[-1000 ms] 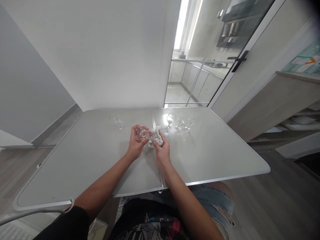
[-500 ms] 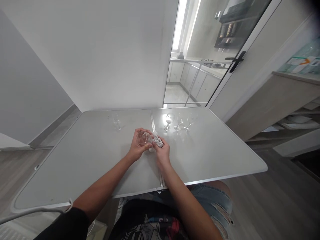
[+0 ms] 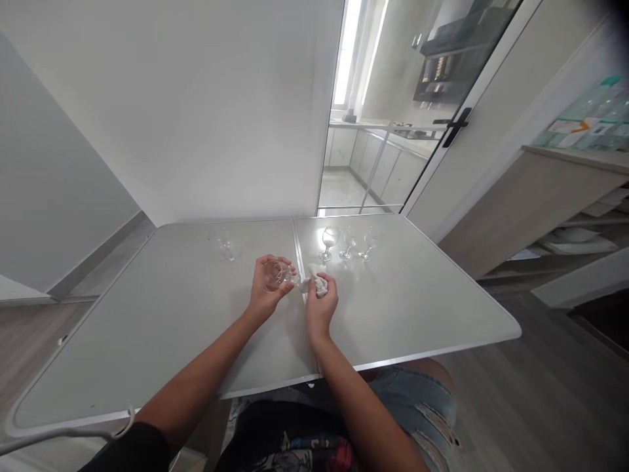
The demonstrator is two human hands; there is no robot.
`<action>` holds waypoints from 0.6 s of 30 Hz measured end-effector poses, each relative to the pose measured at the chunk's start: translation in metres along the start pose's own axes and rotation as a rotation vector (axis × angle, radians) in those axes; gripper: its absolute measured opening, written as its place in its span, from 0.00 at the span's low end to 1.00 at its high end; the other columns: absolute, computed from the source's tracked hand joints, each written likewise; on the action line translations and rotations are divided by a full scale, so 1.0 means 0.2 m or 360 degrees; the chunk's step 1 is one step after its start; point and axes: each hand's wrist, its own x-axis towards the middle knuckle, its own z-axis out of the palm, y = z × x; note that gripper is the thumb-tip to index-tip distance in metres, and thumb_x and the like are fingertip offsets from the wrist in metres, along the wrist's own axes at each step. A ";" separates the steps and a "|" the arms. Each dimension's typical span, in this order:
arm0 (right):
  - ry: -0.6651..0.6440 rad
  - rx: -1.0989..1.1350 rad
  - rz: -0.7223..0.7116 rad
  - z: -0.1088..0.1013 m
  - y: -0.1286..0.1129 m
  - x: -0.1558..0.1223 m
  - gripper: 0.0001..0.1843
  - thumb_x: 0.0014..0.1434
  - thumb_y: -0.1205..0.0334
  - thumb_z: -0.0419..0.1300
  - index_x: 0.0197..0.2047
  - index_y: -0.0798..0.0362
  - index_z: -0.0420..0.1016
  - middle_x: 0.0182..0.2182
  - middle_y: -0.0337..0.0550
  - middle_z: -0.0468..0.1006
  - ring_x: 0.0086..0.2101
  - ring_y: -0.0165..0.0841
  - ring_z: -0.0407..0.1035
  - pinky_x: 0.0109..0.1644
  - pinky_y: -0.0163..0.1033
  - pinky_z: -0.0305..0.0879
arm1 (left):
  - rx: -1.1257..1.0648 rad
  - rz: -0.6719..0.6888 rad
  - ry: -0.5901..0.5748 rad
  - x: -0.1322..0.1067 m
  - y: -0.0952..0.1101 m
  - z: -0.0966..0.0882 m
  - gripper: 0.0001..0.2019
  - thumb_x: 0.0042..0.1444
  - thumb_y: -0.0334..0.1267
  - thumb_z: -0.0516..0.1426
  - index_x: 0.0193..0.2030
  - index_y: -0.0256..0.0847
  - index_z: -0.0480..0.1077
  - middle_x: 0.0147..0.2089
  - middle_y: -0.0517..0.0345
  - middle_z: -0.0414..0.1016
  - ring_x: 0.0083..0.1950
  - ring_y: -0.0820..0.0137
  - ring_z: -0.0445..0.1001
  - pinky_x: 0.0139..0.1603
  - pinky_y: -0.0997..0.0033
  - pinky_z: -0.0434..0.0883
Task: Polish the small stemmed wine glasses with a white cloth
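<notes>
My left hand (image 3: 265, 292) is wrapped round the bowl of a small clear stemmed glass (image 3: 276, 274), held on its side above the grey table (image 3: 171, 314). My right hand (image 3: 322, 303) is closed on a crumpled white cloth (image 3: 317, 283) right at the glass's stem end. Three more clear stemmed glasses (image 3: 346, 244) stand upright in a row just beyond my right hand. One other glass (image 3: 226, 244) stands alone beyond my left hand.
The table has a seam down its middle and rounded edges. A white wall rises behind it, with a glass door (image 3: 417, 111) to a kitchen at the right. A wooden shelf unit (image 3: 565, 196) stands at the far right.
Both hands stay together over the table's middle; the right hand with the cloth has shifted slightly away from the glass's bowl toward its stem. The camera tilted a little.
</notes>
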 end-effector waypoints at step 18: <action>-0.0839 -0.1578 -0.0752 -0.01 -0.03 0.11 0.09 0.65 0.63 0.57 0.39 0.53 0.79 0.37 0.45 0.79 0.29 0.32 0.69 0.32 0.36 0.54 | 0.0061 -0.0078 -0.0191 -0.01 -0.04 0.00 0.36 0.50 0.53 0.69 0.60 0.50 0.59 0.61 0.45 0.69 0.63 0.56 0.71 0.64 0.51 0.69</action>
